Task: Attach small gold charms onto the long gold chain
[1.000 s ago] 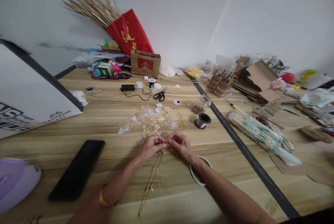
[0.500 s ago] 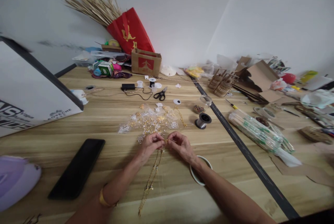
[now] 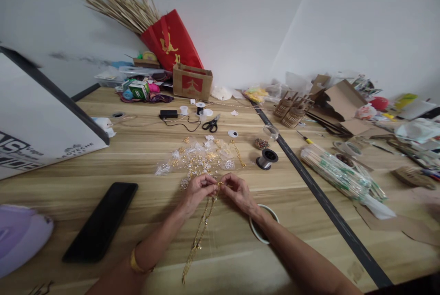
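Note:
My left hand (image 3: 197,190) and my right hand (image 3: 238,190) meet at the middle of the wooden table (image 3: 144,157), fingers pinched together on the top end of a long gold bead chain (image 3: 199,235). The chain trails from my fingers toward me across the tabletop. Just beyond my hands lies a heap of small clear bags with gold and white beads (image 3: 201,160). A white ring (image 3: 261,224) lies partly under my right forearm. A gold bangle (image 3: 134,263) sits on my left wrist.
A black phone (image 3: 101,221) lies at left, a lilac cap (image 3: 20,240) at the near left edge. A wire spool (image 3: 267,159), a bead jar (image 3: 270,132) and scissors (image 3: 211,125) lie beyond the beads. A stick bundle (image 3: 343,177) lies at right, a red bag (image 3: 172,40) at the back.
My hands stay pinched on the chain's end, shifting only slightly. The view has drifted a little.

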{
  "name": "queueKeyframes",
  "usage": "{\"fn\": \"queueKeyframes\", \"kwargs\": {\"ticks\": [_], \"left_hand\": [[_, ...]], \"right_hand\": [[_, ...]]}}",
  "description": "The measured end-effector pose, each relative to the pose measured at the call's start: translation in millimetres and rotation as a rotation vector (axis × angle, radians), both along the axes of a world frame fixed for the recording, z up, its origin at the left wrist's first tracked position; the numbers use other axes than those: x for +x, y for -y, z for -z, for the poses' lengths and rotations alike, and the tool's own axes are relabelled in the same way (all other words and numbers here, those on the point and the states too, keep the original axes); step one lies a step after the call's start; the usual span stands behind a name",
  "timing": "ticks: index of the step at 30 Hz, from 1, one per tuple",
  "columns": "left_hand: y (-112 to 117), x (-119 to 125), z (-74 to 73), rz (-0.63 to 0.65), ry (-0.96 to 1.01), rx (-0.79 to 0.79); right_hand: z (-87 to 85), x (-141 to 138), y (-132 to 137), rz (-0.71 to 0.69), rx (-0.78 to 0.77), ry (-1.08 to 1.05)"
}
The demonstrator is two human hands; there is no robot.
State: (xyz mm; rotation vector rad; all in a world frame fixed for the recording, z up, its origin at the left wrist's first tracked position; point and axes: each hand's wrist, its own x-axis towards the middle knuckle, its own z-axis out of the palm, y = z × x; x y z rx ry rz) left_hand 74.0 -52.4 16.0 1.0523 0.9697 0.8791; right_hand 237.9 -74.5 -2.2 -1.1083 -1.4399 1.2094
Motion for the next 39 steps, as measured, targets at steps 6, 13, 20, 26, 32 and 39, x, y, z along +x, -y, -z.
{"fn": "queueKeyframes", "kwargs": {"ticks": [6,13,20,26,32,39], "left_hand": [[-0.3,-0.3,1.9,0.008,0.032,0.001],[-0.7,-0.1,3.0,0.015,0.016,0.038],[-1.7,1.5,4.9,0.019,-0.005,0.074],[-1.2,1.0,4.1,0.013,-0.011,0.064],[0.4,0.7,3.5,-0.007,0.001,0.054],[-1.5,1.1,6.0,-0.033,-0.017,0.034]], "right_hand": [[-0.9,-0.2,0.2,-0.015,0.006,0.008],[-0.8,-0.4,-0.5,-0.031,0.002,0.036],[-1.9,-0.5,0.0,-0.055,0.033,0.075],[0.1,-0.9,0.5,-0.003,0.062,0.108],[-2.5,-3.0,2.6,0.005,0.094,0.110],[-0.5,-3.2,3.2,0.012,0.102,0.123]]}}
